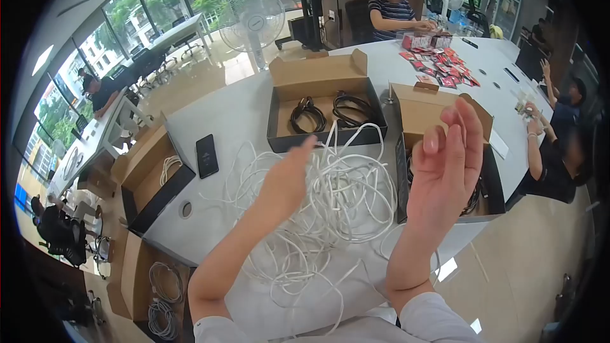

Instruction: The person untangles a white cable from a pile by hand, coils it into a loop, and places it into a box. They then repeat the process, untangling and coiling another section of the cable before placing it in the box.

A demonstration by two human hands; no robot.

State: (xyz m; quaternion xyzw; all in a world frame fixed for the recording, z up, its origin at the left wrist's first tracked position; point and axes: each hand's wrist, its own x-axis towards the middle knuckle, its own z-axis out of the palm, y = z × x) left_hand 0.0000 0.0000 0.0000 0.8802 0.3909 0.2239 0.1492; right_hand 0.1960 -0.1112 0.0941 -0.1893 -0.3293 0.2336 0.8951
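Note:
A large tangle of white cables (346,197) lies on the white table before me. My left hand (289,178) reaches over its left part, fingers closed together around a strand of white cable at the fingertips; the grip itself is partly hidden. Raised to the right of the tangle, my right hand (445,165) shows its palm. Its fingers are partly bent and apart, and I see nothing held in them. It is in front of an open box (413,105) on the right, hiding much of the dark cables inside.
Behind the tangle, an open box (318,70) contains coiled black cables (308,116). Boxes at left hold a white cable (169,168) and grey coiled cables (164,317). A phone (206,155) lies beside a table hole (185,208). Red packets (441,67) lie near a seated person (397,13).

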